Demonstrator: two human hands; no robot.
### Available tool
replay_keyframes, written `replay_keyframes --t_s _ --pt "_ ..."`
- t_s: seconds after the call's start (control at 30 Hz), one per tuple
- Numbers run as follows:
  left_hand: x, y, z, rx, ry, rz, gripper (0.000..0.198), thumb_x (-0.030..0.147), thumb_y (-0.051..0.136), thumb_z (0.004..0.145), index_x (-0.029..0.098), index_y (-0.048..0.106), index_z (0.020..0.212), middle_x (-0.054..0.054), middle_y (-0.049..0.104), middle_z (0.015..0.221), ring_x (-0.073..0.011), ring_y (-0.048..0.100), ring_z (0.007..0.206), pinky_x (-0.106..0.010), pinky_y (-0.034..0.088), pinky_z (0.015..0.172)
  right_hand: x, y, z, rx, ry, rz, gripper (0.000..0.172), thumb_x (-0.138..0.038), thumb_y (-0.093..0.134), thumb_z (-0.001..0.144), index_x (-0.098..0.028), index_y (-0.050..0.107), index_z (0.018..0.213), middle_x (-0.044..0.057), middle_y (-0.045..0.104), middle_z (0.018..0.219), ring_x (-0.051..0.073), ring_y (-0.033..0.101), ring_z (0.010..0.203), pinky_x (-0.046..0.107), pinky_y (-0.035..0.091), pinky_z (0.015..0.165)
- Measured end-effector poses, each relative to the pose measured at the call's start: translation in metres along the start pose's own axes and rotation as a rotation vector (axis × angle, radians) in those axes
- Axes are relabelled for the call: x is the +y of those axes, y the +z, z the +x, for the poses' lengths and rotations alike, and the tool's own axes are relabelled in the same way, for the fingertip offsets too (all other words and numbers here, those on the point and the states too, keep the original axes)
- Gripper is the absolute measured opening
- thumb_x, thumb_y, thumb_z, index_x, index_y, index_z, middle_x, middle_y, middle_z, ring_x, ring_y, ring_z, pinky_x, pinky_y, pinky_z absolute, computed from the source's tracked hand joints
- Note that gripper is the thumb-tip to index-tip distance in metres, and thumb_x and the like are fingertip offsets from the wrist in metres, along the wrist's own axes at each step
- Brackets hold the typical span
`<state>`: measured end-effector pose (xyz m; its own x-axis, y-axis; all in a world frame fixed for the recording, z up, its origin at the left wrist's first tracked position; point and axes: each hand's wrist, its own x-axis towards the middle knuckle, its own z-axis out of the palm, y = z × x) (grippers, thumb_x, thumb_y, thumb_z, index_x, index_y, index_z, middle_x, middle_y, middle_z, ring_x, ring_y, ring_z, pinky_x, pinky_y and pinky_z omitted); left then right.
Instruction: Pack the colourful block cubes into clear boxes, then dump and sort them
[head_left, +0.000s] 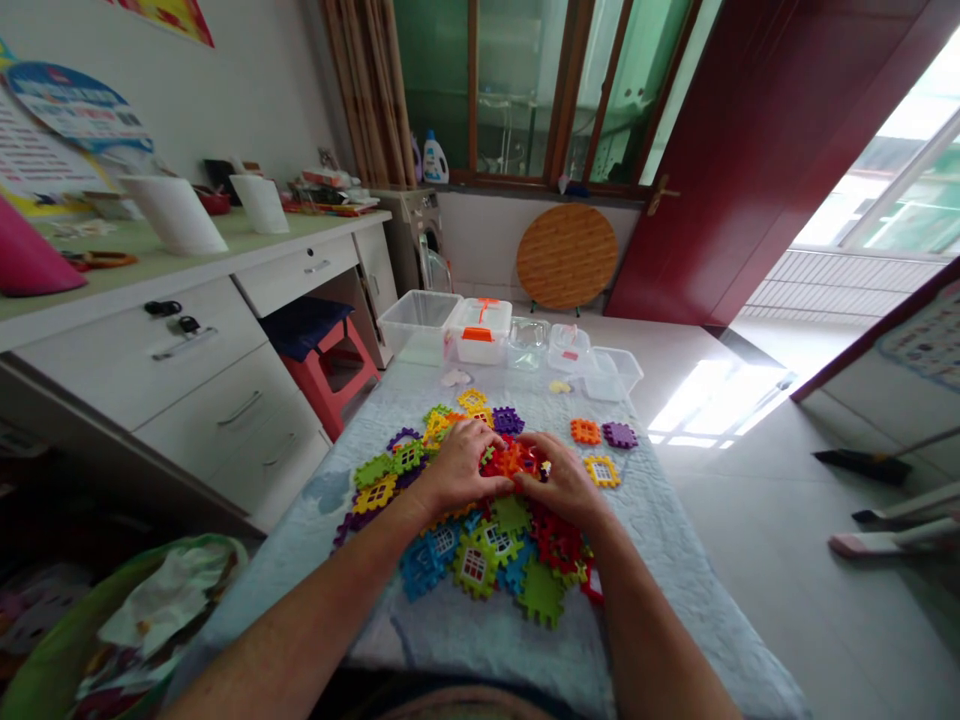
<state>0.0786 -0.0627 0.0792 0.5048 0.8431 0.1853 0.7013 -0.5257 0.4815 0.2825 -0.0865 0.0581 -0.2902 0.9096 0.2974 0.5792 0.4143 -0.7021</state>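
A heap of coloured plastic interlocking building tiles with toothed edges lies on the cloth-covered table [675, 600]. Over the middle of the heap, my left hand [466, 462] and my right hand [561, 482] close from both sides on a red-orange interlocking tile [512, 459]. Thumbs point toward each other along its near edge. Partly covered by my fingers, its exact shape and any joined piece cannot be made out. Nearer to me lie a green tile [541, 592], a blue tile [421, 568] and a green tile with a white window [475, 566].
Right of the heap lie an orange tile [585, 431], a purple tile [620, 435] and a yellow-framed tile [602, 472]. Along the far edge stand a clear bin [418, 322], an orange-latched box [482, 335] and smaller clear containers [613, 375]. A red stool [334, 375] stands left.
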Motion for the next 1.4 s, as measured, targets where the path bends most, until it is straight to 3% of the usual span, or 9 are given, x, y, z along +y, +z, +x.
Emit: replay_keyframes --t_s 0.27,0.4,0.6,0.77,0.9,1.0,1.13,1.27,1.4 --pt "0.007 0.008 -0.002 -0.103 -0.004 0.059 0.069 0.046 0.075 0.069 0.019 0.054 0.128 -0.012 0.062 0.125 -0.0332 0.052 0.118 -0.048 0.035 0.104 0.0 0.002 -0.001 -0.074 -0.004 0.076 0.05 -0.02 0.068 0.074 -0.024 0.057 0.123 0.006 0.066 0.117 0.022 0.062 0.106 0.041 0.047 0.097" --pt "0.011 0.008 0.001 -0.15 0.001 0.076 0.058 0.047 0.068 0.075 0.017 0.056 0.124 -0.013 0.063 0.12 -0.0331 0.054 0.115 -0.049 0.034 0.104 0.005 0.0 -0.001 -0.129 0.032 0.278 0.05 -0.023 0.067 0.077 -0.025 0.054 0.126 0.006 0.067 0.113 0.02 0.064 0.103 0.038 0.051 0.092" --pt "0.01 0.011 0.005 -0.218 -0.026 0.159 0.046 0.046 0.071 0.07 0.019 0.064 0.107 -0.012 0.063 0.109 -0.0349 0.052 0.113 -0.052 0.034 0.102 0.009 -0.005 0.0 -0.093 0.098 0.431 0.045 -0.027 0.065 0.079 -0.024 0.054 0.123 0.005 0.065 0.108 0.017 0.066 0.092 0.032 0.055 0.08" --pt "0.01 0.009 0.005 -0.176 -0.019 0.113 0.041 0.044 0.074 0.069 0.022 0.065 0.102 -0.008 0.063 0.105 -0.0329 0.053 0.11 -0.053 0.032 0.102 0.013 -0.004 0.001 0.017 0.171 0.398 0.046 -0.03 0.064 0.078 -0.022 0.054 0.122 0.006 0.066 0.105 0.018 0.065 0.092 0.035 0.055 0.081" --pt "0.007 -0.009 -0.004 -0.035 -0.012 -0.025 0.032 0.035 0.073 0.071 0.023 0.064 0.099 -0.006 0.062 0.105 -0.0274 0.056 0.106 -0.044 0.04 0.099 0.013 -0.003 0.0 0.077 0.111 0.195 0.045 -0.025 0.064 0.076 -0.024 0.056 0.12 0.005 0.067 0.108 0.02 0.064 0.095 0.04 0.052 0.089" --pt "-0.015 -0.028 -0.017 0.146 -0.067 -0.125 0.035 0.039 0.073 0.072 0.023 0.061 0.101 -0.005 0.059 0.108 -0.0251 0.056 0.107 -0.038 0.043 0.097 0.007 -0.002 0.0 0.007 0.018 0.072 0.047 -0.019 0.062 0.075 -0.025 0.057 0.122 0.006 0.066 0.116 0.022 0.061 0.106 0.043 0.048 0.097" --pt "-0.07 -0.04 -0.036 0.36 -0.263 -0.095 0.044 0.052 0.071 0.071 0.021 0.061 0.1 -0.005 0.058 0.105 -0.0241 0.058 0.102 -0.035 0.044 0.095 -0.002 0.002 0.003 -0.146 -0.052 -0.018 0.055 -0.013 0.06 0.074 -0.025 0.056 0.128 0.007 0.062 0.128 0.024 0.056 0.12 0.045 0.042 0.105" --pt "-0.118 -0.031 -0.053 0.367 -0.418 -0.133 0.055 0.064 0.067 0.07 0.019 0.062 0.101 -0.007 0.062 0.106 -0.0265 0.059 0.104 -0.039 0.043 0.098 -0.005 0.007 0.009 -0.246 -0.044 -0.083 0.056 -0.015 0.061 0.074 -0.024 0.057 0.129 0.008 0.065 0.124 0.026 0.059 0.115 0.045 0.046 0.1" --pt "-0.139 -0.021 -0.062 0.356 -0.451 -0.176 0.058 0.067 0.055 0.079 0.017 0.061 0.107 -0.01 0.062 0.111 -0.0264 0.058 0.108 -0.038 0.044 0.099 -0.004 0.007 0.012 -0.273 -0.042 -0.09 0.055 -0.017 0.062 0.075 -0.025 0.058 0.129 0.007 0.066 0.121 0.025 0.061 0.111 0.044 0.047 0.099"
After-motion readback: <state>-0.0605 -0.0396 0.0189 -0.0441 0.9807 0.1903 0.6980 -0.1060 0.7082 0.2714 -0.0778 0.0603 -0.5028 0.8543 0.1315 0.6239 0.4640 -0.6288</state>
